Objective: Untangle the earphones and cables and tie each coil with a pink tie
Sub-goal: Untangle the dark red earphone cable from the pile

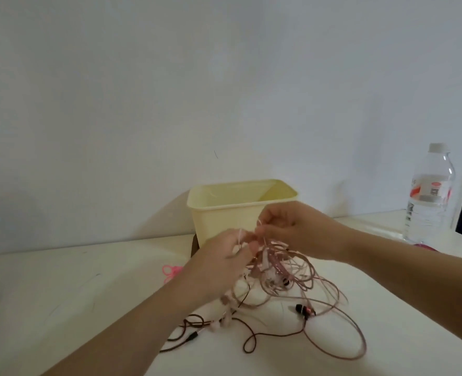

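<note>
The cable tangle (278,270) is a pinkish mess of loops, with the top bunched up off the desk (88,308) and the rest sprawled across it. A dark cable (252,335) and a black earbud (304,310) trail out front. The pink ties (171,271) sit off to the left.

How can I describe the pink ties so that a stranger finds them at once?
Start at the pale yellow bin at the back of the white table. Down and left of it, the pink ties lie as a small looped bunch. They are bright neon pink and apart from the tangled cables, which are duller.
</note>
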`<state>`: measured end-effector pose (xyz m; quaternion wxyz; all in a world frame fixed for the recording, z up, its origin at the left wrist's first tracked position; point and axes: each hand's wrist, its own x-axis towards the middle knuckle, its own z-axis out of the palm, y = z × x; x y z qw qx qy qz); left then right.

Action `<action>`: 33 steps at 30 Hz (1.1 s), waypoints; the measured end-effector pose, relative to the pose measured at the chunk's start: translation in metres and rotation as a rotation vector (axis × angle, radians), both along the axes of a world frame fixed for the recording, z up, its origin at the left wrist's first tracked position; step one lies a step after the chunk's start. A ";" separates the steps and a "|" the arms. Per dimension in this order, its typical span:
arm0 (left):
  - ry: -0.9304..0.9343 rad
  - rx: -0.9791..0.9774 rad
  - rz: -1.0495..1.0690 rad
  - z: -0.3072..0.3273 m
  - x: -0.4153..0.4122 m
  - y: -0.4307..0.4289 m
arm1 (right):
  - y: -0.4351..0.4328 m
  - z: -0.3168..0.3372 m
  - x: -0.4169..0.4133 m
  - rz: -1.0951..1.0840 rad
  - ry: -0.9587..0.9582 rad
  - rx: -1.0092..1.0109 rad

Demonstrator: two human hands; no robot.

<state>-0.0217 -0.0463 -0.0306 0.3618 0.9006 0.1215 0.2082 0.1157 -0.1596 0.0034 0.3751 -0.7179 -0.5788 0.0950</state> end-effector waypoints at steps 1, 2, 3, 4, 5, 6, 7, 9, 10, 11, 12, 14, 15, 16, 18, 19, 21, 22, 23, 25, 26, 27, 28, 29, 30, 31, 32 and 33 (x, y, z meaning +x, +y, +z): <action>-0.050 0.002 0.029 0.011 0.004 0.002 | 0.001 0.010 0.002 -0.001 0.049 0.059; -0.090 -0.025 0.047 0.021 0.008 0.004 | 0.002 0.019 0.003 0.003 0.118 0.113; -0.129 -0.085 0.063 0.032 0.011 0.006 | 0.003 0.027 0.006 0.005 0.188 0.160; -0.166 -0.164 0.072 0.043 0.016 0.009 | 0.003 0.038 0.008 0.000 0.248 0.201; -0.206 -0.265 0.075 0.054 0.018 0.011 | 0.003 0.047 0.011 -0.012 0.306 0.230; -0.253 -0.360 0.075 0.065 0.021 0.013 | 0.003 0.057 0.014 -0.019 0.355 0.257; -0.303 -0.452 0.071 0.075 0.022 0.014 | 0.003 0.065 0.016 -0.021 0.383 0.274; -0.379 -0.593 0.063 0.093 0.023 0.017 | 0.002 0.080 0.020 -0.019 0.310 0.247; -0.409 -0.643 0.064 0.101 0.022 0.019 | 0.001 0.085 0.021 -0.024 0.207 0.198; -0.440 -0.688 0.068 0.108 0.022 0.020 | 0.001 0.089 0.023 -0.035 0.085 0.125; -0.474 -0.731 0.076 0.114 0.020 0.022 | 0.000 0.091 0.025 -0.051 -0.027 0.047; -0.537 -0.811 0.092 0.122 0.017 0.028 | 0.001 0.090 0.032 -0.105 -0.101 -0.064; -0.565 -0.847 0.097 0.123 0.015 0.030 | 0.001 0.088 0.036 -0.131 -0.064 -0.084; -0.585 -0.882 0.099 0.123 0.013 0.032 | 0.001 0.085 0.039 -0.147 0.006 -0.083; -0.619 -0.935 0.077 0.120 0.009 0.034 | 0.002 0.078 0.044 -0.159 0.130 -0.047; -0.629 -0.951 0.054 0.116 0.009 0.034 | 0.003 0.073 0.047 -0.178 0.138 -0.027; -0.639 -0.963 0.015 0.110 0.005 0.036 | 0.006 0.067 0.049 -0.228 0.128 0.046; -0.631 -0.958 -0.002 0.108 0.004 0.037 | 0.007 0.064 0.049 -0.258 0.143 0.092; -0.607 -0.950 -0.025 0.106 0.002 0.038 | 0.008 0.064 0.050 -0.286 0.157 0.132; -0.542 -0.931 -0.059 0.105 -0.001 0.041 | 0.009 0.066 0.047 -0.342 0.094 0.162; -0.515 -0.918 -0.062 0.104 -0.003 0.042 | 0.009 0.068 0.046 -0.374 0.032 0.168; -0.493 -0.896 -0.052 0.103 -0.004 0.044 | 0.010 0.072 0.046 -0.403 -0.020 0.188; -0.472 -0.859 -0.026 0.103 -0.005 0.045 | 0.010 0.076 0.046 -0.429 -0.047 0.224; -0.452 -0.804 0.011 0.101 -0.006 0.046 | 0.010 0.081 0.047 -0.451 -0.052 0.272; -0.430 -0.740 0.053 0.099 -0.007 0.047 | 0.010 0.086 0.048 -0.465 -0.035 0.324; -0.403 -0.675 0.089 0.095 -0.007 0.047 | 0.010 0.090 0.049 -0.466 0.004 0.373; -0.370 -0.618 0.115 0.091 -0.008 0.047 | 0.010 0.093 0.050 -0.453 0.067 0.421; -0.329 -0.568 0.128 0.085 -0.009 0.048 | 0.011 0.094 0.050 -0.429 0.152 0.460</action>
